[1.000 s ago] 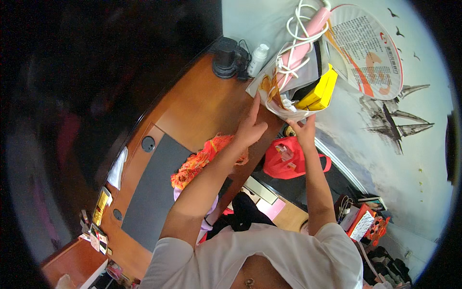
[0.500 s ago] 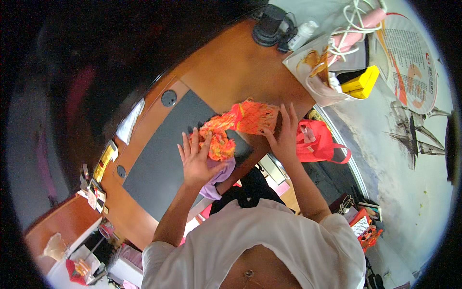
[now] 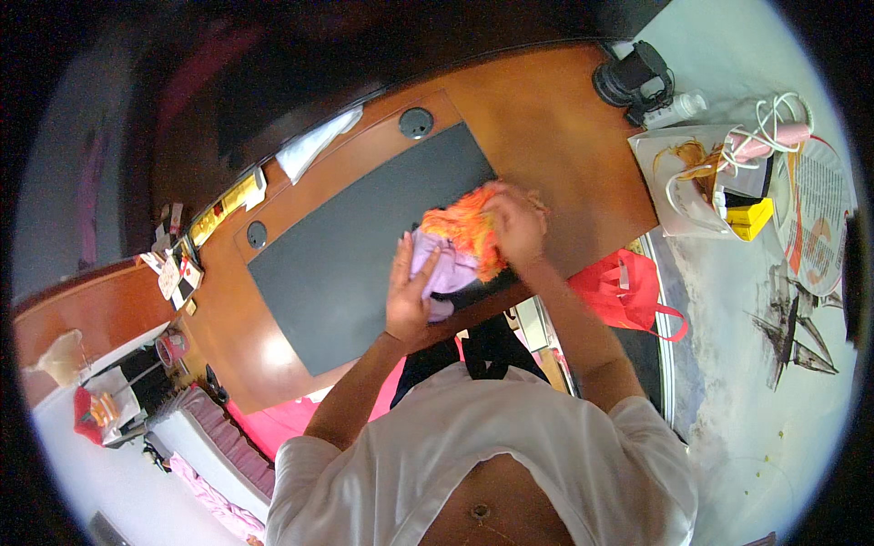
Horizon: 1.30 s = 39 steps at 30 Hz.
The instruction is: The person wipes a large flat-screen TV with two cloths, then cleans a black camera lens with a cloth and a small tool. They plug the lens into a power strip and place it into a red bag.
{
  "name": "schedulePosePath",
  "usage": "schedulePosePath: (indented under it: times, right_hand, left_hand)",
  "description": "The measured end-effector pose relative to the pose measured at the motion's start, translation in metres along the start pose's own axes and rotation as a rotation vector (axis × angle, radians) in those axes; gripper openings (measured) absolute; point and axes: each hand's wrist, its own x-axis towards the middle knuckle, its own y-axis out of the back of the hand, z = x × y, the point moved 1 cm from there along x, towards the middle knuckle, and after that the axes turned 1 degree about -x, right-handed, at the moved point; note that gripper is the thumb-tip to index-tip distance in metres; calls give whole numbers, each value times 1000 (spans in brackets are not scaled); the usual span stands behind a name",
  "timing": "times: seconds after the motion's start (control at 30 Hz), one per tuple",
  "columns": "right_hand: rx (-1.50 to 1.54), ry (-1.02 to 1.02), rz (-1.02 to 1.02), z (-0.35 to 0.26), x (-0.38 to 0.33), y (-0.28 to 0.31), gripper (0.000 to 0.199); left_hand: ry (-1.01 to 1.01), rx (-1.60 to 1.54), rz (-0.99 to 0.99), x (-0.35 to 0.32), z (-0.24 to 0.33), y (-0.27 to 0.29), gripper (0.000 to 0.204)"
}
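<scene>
An orange fringed scarf (image 3: 462,225) lies bunched on the desk's dark mat, partly over a lilac cloth (image 3: 448,272). My left hand (image 3: 410,296) rests against the lilac cloth's left side, its fingers stretched out and apart. On the scarf's right part, my right hand (image 3: 519,229) has bent fingers closed over the fabric; motion blurs them somewhat. A bit of fringe shows just past this hand on the right. How the two fabrics overlap beneath is hidden.
The dark mat (image 3: 355,246) covers part of the wooden desk (image 3: 583,136). A white open box (image 3: 674,196) with a pink corded appliance (image 3: 774,141) and yellow pack (image 3: 751,218) stands at the right. A red bag (image 3: 619,287) is below the desk's right edge.
My right hand has gone from spread at the fringe end to bent over the scarf, which is more bunched. My left hand has moved off the scarf onto the lilac cloth. The view has shifted.
</scene>
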Motion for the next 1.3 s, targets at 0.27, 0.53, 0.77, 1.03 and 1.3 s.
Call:
schedulePosePath:
  times: [0.27, 0.53, 0.77, 1.03, 1.3]
  right_hand:
    - [-232, 57, 276, 82, 88, 85, 16]
    - [-525, 169, -178, -26, 30, -27, 54]
    - [-466, 210, -225, -8, 11, -27, 54]
    - [-453, 241, -231, -9, 27, -21, 52]
    - [-525, -159, 344, 105, 183, -2, 53]
  left_hand:
    - [-154, 282, 238, 39, -33, 99, 46]
    - [-168, 219, 52, 15, -54, 11, 51]
    - [-101, 317, 350, 66, -98, 72, 54]
    - [90, 553, 255, 124, -168, 140, 60]
    - [32, 367, 255, 36, -127, 100, 68]
